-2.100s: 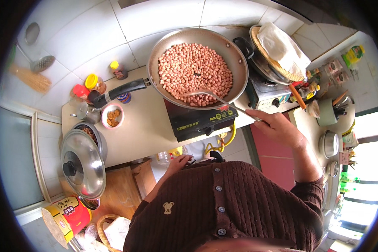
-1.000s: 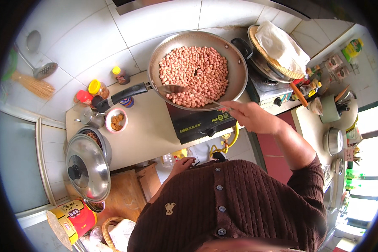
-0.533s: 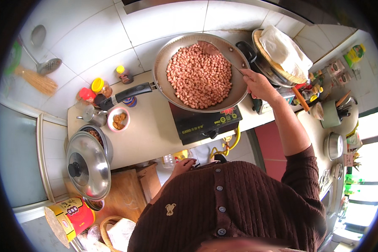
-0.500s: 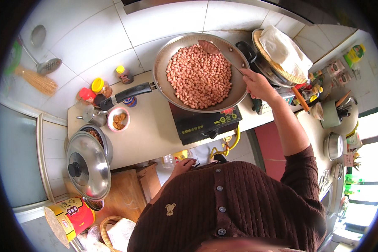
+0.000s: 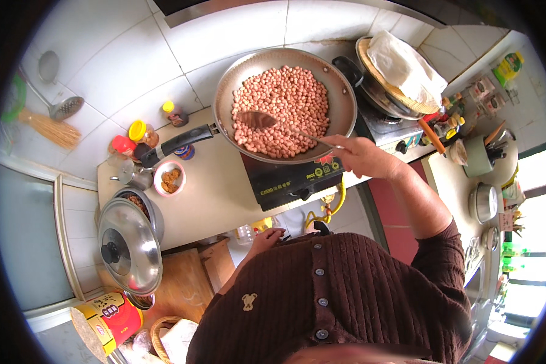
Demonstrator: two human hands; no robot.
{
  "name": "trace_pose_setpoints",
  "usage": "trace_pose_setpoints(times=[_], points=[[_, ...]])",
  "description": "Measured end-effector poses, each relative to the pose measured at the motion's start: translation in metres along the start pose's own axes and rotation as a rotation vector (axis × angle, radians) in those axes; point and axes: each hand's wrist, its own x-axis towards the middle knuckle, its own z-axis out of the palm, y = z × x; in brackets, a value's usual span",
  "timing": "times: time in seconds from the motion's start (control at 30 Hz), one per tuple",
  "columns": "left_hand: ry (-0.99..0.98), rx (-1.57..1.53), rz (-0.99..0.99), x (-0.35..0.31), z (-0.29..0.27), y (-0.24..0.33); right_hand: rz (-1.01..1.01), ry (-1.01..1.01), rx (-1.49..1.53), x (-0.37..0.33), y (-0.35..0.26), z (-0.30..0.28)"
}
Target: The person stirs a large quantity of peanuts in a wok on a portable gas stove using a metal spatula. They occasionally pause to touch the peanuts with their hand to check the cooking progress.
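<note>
My right hand [image 5: 365,156] is closed round the handle of a metal spatula [image 5: 258,120]. Its blade lies among pinkish-skinned peanuts [image 5: 283,91], at the left part of the heap. They spread across a wide, light-brown wok [image 5: 341,104] standing on a black induction cooker [image 5: 297,185]. The wok's long black handle [image 5: 185,140] points left, with no hand on it. Down by my waist, my left hand [image 5: 267,240] looks curled at the counter's front edge. My sweater hides part of it, so anything inside its fingers cannot be made out.
Left on the counter stand a bowl of brown pieces [image 5: 170,178], a metal teapot [image 5: 133,175], lidded jars [image 5: 142,132] and a pot with its lid [image 5: 130,246] tilted against it. A cloth-covered basket [image 5: 406,67] tops a pan at right. A yellow hose [image 5: 329,213] hangs below.
The spatula blade has swept from the far upper right of the wok to the left part of the peanuts. My right hand has come nearer to me, and the view has shifted slightly.
</note>
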Motion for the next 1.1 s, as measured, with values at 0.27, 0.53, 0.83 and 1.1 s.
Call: trace_pose_setpoints(times=[0.27,0.53,0.83,1.1], points=[[-0.012,0.026,-0.027,-0.003,0.004,0.012,-0.044,0.411,-0.141,0.015,0.055,-0.039],[-0.018,0.075,-0.001,0.001,0.002,0.007,-0.152,0.253,-0.403,-0.027,0.035,-0.018],[-0.035,0.112,0.057,0.000,0.000,0.007,0.056,0.286,-1.013,-0.098,-0.021,-0.042],[-0.009,0.043,0.026,-0.005,0.003,0.006,-0.044,0.347,-0.847,-0.055,-0.012,-0.051]])
